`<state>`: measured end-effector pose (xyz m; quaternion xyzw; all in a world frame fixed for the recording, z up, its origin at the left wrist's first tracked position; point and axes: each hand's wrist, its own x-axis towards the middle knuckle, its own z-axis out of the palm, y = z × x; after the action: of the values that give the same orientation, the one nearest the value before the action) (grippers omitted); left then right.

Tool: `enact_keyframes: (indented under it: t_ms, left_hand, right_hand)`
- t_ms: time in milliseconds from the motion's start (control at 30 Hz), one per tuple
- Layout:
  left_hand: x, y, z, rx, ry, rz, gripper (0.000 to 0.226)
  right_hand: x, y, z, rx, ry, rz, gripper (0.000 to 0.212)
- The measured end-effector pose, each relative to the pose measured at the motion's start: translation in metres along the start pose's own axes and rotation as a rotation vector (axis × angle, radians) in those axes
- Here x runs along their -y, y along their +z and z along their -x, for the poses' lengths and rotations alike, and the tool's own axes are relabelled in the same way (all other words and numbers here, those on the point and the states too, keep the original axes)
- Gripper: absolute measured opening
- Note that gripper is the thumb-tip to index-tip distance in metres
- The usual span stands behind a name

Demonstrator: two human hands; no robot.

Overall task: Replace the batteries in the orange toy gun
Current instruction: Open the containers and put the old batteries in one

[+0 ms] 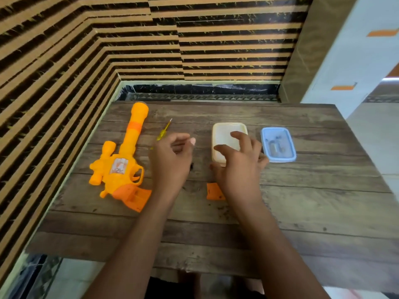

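The orange toy gun (121, 162) lies flat on the left of the wooden table (302, 212), barrel pointing away, grip towards me. Its loose orange battery cover (212, 192) lies on the table, partly under my right wrist. My left hand (172, 162) hovers right of the gun with its fingers curled inward; whether they hold anything is hidden. My right hand (239, 167) is spread with straight fingers over the near part of a cream container (224, 132). A blue container (278, 145) further right holds small batteries.
A yellow-handled screwdriver (164, 130) lies on the table just beyond my left hand, between the gun's barrel and the cream container. Striped walls stand close to the table's left and far sides. A white cabinet (356, 50) rises at the right.
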<state>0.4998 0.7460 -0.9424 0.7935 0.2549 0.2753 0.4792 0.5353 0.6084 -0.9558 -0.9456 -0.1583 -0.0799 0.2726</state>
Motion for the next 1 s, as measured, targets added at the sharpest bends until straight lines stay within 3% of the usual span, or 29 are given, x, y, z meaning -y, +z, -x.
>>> enact_keyframes:
  t_ms: [200,367,600,800,1000]
  left_hand:
    - [0.008,0.022,0.009,-0.054,-0.002,0.101,0.007]
    - [0.007,0.03,0.014,-0.041,0.098,0.139,0.011]
    - [-0.002,0.046,0.032,-0.093,-0.032,0.322,0.021]
    - [-0.014,0.043,0.035,0.033,-0.074,0.462,0.027]
    - [-0.022,0.034,0.028,0.181,-0.315,0.847,0.045]
  right_hand:
    - [-0.016,0.0,-0.008,0.07,-0.008,-0.011,0.027]
    - [-0.027,0.0,-0.006,-0.14,-0.093,-0.166,0.018]
    - [-0.017,-0.013,-0.002,-0.404,-0.072,-0.422,0.019]
    - [-0.007,-0.022,0.009,-0.316,-0.087,-0.699,0.013]
    - [0.004,-0.03,0.009,-0.272,-0.08,-0.808,0.006]
